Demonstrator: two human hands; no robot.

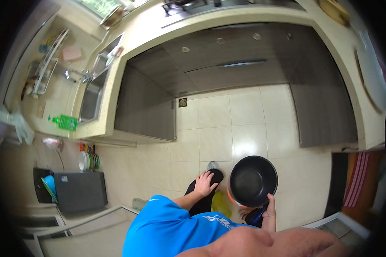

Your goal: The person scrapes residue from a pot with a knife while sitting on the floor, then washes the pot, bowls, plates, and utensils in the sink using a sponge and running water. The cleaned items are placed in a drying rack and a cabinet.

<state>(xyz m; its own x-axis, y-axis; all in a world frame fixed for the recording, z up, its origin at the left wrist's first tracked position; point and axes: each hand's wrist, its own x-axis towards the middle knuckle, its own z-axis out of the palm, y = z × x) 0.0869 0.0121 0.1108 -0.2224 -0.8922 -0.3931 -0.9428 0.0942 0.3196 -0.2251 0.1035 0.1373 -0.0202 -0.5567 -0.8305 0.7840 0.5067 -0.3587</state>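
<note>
My right hand [271, 208] grips a deep black pan [253, 181] near its lower right edge. The pan's dark inside faces up and holds nothing I can see, and part of its outer wall is orange. Where exactly the fingers close, at the rim or a handle, is partly hidden. On my bent knee, in black trousers [197, 204], rests my left hand [204, 183], fingers apart and holding nothing. A yellow-green bag [221, 205] lies low, between my leg and the pan.
Dark cabinets [231, 57] under a pale counter surround the tiled floor [215, 141] ahead. Left are a steel sink [93, 96], a green pump bottle [67, 122], a white bucket [84, 160] and a grey bin [80, 189]. A striped mat [357, 180] lies right.
</note>
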